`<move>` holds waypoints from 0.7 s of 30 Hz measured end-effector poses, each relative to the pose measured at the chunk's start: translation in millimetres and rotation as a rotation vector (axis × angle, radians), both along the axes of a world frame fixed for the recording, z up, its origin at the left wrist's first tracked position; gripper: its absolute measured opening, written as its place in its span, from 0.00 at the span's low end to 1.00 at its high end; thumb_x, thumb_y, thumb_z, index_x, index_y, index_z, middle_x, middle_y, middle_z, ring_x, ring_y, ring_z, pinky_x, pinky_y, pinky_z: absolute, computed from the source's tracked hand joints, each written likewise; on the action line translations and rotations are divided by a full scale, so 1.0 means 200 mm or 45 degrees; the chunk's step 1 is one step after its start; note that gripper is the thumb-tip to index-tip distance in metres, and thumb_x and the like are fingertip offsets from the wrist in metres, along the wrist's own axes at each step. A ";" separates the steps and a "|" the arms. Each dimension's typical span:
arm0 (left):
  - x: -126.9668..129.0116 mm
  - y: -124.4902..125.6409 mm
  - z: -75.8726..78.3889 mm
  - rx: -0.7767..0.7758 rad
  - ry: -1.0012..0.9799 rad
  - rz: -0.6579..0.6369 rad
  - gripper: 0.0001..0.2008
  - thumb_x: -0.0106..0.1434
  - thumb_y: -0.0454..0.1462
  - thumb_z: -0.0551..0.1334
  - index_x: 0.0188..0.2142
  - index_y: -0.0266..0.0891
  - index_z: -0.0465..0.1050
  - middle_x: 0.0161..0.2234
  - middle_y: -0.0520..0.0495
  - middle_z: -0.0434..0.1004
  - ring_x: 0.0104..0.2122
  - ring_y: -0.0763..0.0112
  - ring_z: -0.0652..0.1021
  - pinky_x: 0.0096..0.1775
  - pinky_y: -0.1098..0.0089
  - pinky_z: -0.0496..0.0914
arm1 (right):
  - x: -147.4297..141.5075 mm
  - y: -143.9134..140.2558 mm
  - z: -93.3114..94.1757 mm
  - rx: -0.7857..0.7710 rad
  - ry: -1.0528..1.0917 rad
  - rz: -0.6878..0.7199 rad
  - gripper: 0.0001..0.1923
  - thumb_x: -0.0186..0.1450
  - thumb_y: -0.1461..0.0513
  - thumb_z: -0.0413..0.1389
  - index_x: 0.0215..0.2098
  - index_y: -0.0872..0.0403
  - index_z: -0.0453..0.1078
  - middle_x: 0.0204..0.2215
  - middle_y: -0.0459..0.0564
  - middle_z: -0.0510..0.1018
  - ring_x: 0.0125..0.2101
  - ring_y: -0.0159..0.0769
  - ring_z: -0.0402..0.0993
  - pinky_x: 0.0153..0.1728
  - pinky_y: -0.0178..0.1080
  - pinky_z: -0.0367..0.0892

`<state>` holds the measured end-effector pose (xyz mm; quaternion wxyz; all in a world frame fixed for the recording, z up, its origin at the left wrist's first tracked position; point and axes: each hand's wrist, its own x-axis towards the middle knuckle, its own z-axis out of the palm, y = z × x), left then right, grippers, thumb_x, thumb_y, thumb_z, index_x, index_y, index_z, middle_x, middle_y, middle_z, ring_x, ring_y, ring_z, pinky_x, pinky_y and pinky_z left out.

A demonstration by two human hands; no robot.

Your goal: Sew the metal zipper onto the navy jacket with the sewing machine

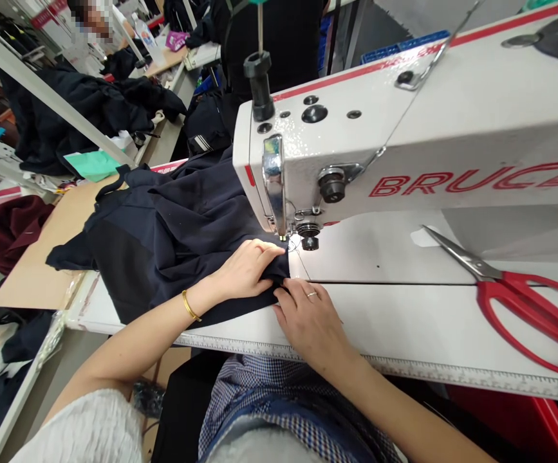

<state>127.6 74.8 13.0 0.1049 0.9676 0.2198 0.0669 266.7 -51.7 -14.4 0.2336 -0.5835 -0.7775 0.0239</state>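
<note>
A dark navy garment [186, 218] lies bunched across the bed of a white sewing machine [404, 128], its right edge beneath the needle area. My left hand [244, 269], with a gold bracelet at the wrist, rests on the cloth just left of the presser foot. Its fingers point toward the needle, and the thumb is drawn in on a fold of cloth. Closer to the table's front edge, my right hand [312, 318], wearing a ring, pinches the garment's near right edge with bent fingertips. The cloth under both hands is partly hidden.
Red-handled scissors [486, 273] lie on the machine bed at the right. A measuring tape strip [404, 370] runs along the front edge. Brown board [37, 263] extends to the left, beside maroon cloth [13, 231]. Dark garments [80, 103] and a person are farther back.
</note>
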 end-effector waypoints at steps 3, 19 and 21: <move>0.03 0.04 0.01 0.111 0.122 -0.018 0.24 0.53 0.35 0.58 0.50 0.32 0.61 0.47 0.39 0.67 0.45 0.60 0.67 0.44 0.61 0.64 | -0.01 -0.01 -0.01 0.030 -0.014 -0.031 0.11 0.63 0.63 0.48 0.43 0.58 0.66 0.45 0.57 0.70 0.47 0.42 0.63 0.46 0.44 0.56; -0.02 -0.04 -0.09 0.374 -0.112 -0.206 0.14 0.59 0.32 0.52 0.45 0.32 0.67 0.46 0.41 0.70 0.47 0.63 0.68 0.48 0.60 0.63 | -0.07 -0.04 -0.01 -0.002 -0.033 -0.061 0.15 0.65 0.63 0.46 0.48 0.60 0.65 0.48 0.57 0.71 0.50 0.43 0.61 0.49 0.48 0.51; -0.01 0.00 -0.08 0.325 -0.147 -0.260 0.14 0.59 0.32 0.53 0.45 0.32 0.67 0.46 0.41 0.70 0.46 0.63 0.68 0.48 0.61 0.64 | -0.09 -0.03 -0.01 -0.034 -0.035 -0.059 0.16 0.65 0.62 0.46 0.49 0.61 0.64 0.49 0.57 0.69 0.51 0.43 0.61 0.49 0.48 0.50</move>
